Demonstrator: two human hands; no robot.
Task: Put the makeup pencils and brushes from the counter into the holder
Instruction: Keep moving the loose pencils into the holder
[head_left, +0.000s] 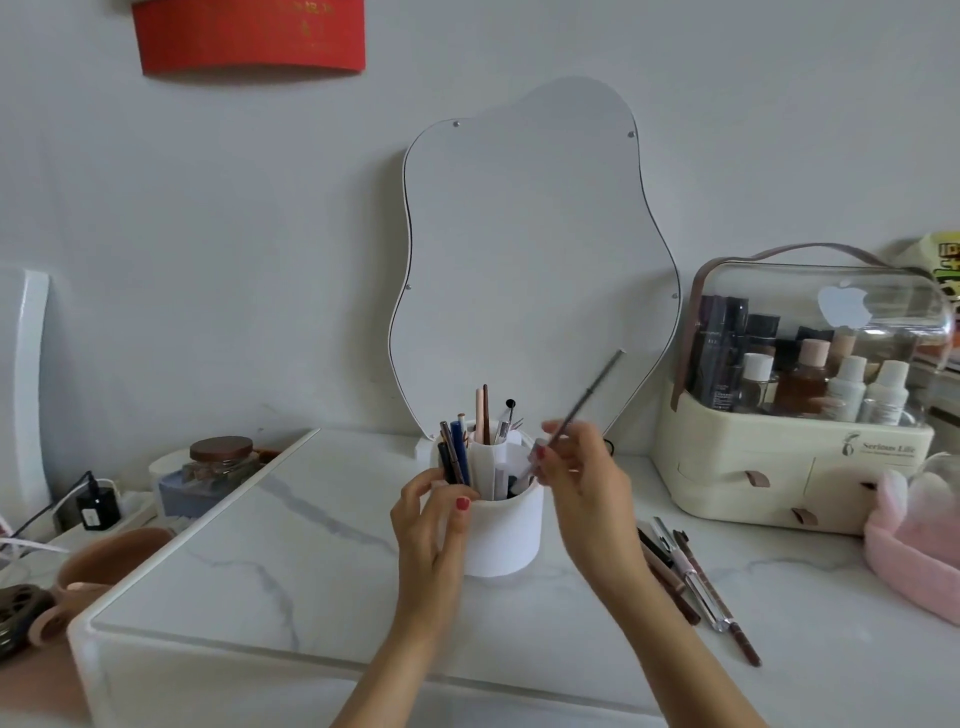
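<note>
Right hand (582, 475) pinches thin grey pencil (587, 397) tilted above round white holder (506, 535); left hand (434, 514) grips holder's rim.
Loose pencils (691, 582) lie right on glossy marble counter (291, 545); wavy mirror (530, 249) behind.

The cream cosmetics case (789, 457), standing at the surface's far right edge, is carrying the words "Serious Life" on its front beside a small figure emblem; a finer line of print beneath them is too small to read. An apple-shaped logo sticker (844, 307) is showing on the case's clear domed lid. The red banner (248, 35) hanging on the wall at the top left is bearing gold characters, too faint to make out. The yellow-green package (944, 262) at the far right edge is displaying bold dark letters, cut off and unreadable.
</note>
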